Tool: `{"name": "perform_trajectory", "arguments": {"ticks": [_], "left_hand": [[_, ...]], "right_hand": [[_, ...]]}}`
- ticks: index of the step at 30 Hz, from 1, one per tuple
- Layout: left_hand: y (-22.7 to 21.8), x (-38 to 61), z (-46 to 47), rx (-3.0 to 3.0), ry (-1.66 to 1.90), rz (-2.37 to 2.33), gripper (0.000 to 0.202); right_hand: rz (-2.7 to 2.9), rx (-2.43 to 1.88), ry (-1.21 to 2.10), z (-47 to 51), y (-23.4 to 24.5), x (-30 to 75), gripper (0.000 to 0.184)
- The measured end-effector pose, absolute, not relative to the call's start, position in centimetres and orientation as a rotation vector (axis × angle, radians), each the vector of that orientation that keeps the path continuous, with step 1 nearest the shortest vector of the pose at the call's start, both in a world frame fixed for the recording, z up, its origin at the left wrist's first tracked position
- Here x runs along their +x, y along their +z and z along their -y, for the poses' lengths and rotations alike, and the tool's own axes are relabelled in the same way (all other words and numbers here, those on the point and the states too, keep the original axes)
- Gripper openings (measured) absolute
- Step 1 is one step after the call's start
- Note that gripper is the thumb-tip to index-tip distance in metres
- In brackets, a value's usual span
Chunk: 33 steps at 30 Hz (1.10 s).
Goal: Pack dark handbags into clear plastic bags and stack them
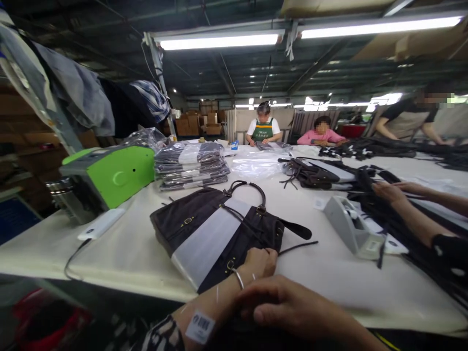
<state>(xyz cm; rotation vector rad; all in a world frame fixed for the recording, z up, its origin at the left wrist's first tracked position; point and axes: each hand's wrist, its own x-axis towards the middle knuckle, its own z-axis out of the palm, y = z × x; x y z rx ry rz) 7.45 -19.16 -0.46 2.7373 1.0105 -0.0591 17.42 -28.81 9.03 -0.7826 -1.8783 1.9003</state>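
Observation:
A dark brown handbag (190, 222) with a white paper band around its middle lies flat on the white table (139, 248) in front of me. My left hand (260, 261), a thin bangle at the wrist, is closed in a fist on the bag's near right corner, beside a thin strap. My right hand (288, 304) lies across my left wrist, fingers curled together with nothing visible in them. A barcode sticker (200, 327) is stuck on my left forearm.
A green machine (109, 178) stands at the left, with a white corded device (100, 224) in front. Bagged handbags are stacked (192, 165) behind. A grey tape dispenser (351, 229) sits to the right, near a co-worker's hands (391, 191) among black straps. More people work at the far end.

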Motion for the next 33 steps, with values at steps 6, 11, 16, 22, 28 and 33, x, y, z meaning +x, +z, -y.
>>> {"name": "perform_trajectory", "arguments": {"ticks": [6, 11, 16, 22, 28, 33], "left_hand": [[-0.7, 6.1, 21.0, 2.695, -0.222, -1.224, 0.047], [-0.7, 5.8, 21.9, 2.688, -0.169, -1.237, 0.044], [-0.2, 2.2, 25.1, 2.776, -0.044, -1.105, 0.039], [-1.6, -10.4, 30.4, 3.148, -0.052, -0.629, 0.044], [0.9, -23.3, 29.2, 3.08, -0.028, -1.174, 0.024], [2.7, -29.1, 24.1, 2.934, 0.228, -1.789, 0.039]], "right_hand": [[2.105, -0.717, 1.804, 28.5, 9.8, 16.8, 0.041], [2.171, -0.736, 1.773, 28.6, 10.9, 16.5, 0.038], [2.222, -0.909, 1.46, 26.4, 10.0, 17.0, 0.032], [2.231, -1.295, 0.729, 17.1, 8.2, 18.6, 0.029], [2.472, -1.372, 0.444, 10.1, 4.9, 18.0, 0.034], [2.58, -1.303, 0.485, 10.1, 2.4, 17.5, 0.029]]}}
